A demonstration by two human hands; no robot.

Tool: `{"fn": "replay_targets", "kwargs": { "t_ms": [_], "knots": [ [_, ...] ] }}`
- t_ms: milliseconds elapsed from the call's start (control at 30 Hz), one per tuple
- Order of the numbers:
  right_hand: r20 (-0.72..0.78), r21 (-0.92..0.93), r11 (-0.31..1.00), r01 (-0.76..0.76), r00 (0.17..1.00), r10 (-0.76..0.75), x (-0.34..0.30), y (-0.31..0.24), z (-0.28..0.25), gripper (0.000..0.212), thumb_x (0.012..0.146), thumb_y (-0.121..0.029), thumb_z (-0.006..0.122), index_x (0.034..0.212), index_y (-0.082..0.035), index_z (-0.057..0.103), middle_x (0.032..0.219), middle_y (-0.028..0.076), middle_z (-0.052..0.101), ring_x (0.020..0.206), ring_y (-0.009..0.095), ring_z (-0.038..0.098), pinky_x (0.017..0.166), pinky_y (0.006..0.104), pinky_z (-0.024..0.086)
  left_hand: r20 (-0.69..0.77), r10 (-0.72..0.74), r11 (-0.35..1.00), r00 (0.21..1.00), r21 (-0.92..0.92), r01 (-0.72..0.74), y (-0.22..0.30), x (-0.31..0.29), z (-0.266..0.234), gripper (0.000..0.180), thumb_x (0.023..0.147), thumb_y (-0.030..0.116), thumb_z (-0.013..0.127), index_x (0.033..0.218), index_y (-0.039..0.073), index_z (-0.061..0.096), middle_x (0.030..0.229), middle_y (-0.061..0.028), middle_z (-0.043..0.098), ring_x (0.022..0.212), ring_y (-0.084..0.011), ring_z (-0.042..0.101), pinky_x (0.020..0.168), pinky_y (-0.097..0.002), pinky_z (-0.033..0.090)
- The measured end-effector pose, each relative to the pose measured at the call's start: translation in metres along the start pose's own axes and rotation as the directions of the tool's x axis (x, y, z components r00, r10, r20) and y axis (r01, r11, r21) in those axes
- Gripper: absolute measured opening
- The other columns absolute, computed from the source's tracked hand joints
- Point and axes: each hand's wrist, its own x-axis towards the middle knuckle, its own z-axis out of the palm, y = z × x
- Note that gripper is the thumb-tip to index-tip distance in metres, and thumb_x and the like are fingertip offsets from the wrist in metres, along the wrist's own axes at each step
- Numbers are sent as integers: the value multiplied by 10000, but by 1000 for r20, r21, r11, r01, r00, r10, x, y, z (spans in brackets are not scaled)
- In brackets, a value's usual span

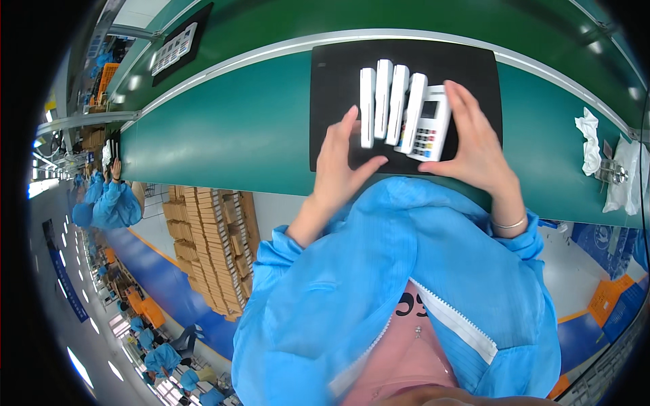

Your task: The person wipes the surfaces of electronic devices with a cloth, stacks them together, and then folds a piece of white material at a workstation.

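Several white card payment terminals stand on their narrow sides in a slanting row on a black mat (pixel 333 68). The leftmost terminal (pixel 367 108) is closest to my left hand (pixel 338 159), whose fingers and thumb are spread with nothing between them. At the row's right end, one terminal (pixel 432 125) leans with its face up, showing a dark screen and a keypad with coloured keys. My right hand (pixel 477 142) spans this terminal, fingertips at its top corner and thumb at its bottom edge. The standing terminals' faces are mostly hidden.
The mat lies on a green workbench (pixel 223 128) with a metal rail (pixel 271 53) along its back. Crumpled white wrapping (pixel 590 142) and a clear plastic bag (pixel 626 179) lie at the right. Stacked cardboard boxes (pixel 210 237) stand left below the bench. Another person (pixel 115 203) works at the far left.
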Motion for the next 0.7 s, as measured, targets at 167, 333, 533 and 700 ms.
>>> {"fn": "replay_targets", "kwargs": {
  "t_ms": [167,333,533,700],
  "knots": [
    [95,-175,981,-87,990,105,-24,40,-29,1194,551,-359,887,1502,-54,232,1481,191,337,1383,356,320,1173,495,195,89,164,979,983,108,-173,-11,45,-28,1221,573,261,910,1520,68,164,1473,-205,300,1366,-364,319,1118,-453,295],
    [43,-190,982,-3,999,12,-19,36,-31,1219,557,-443,873,1502,-34,221,1520,217,274,1436,369,220,1174,515,161,310,221,970,925,26,-241,-17,68,-29,1338,535,405,906,1538,86,81,1535,-230,195,1413,-411,230,1165,-509,157],
    [110,-206,967,148,986,-128,9,4,10,1276,529,-574,843,1496,-16,225,1512,255,267,1434,388,217,1170,531,147,430,190,801,882,451,-393,10,79,-60,1291,490,371,916,1532,141,191,1491,-206,294,1348,-357,339,1079,-474,283],
    [165,-293,951,102,985,-55,13,6,11,1282,521,-540,862,1504,-33,213,1460,237,351,1403,379,283,1168,542,144,427,-13,729,904,623,-284,-1,75,-76,1267,483,423,906,1526,176,232,1514,-199,281,1385,-354,314,1114,-523,235]
  ]
}}
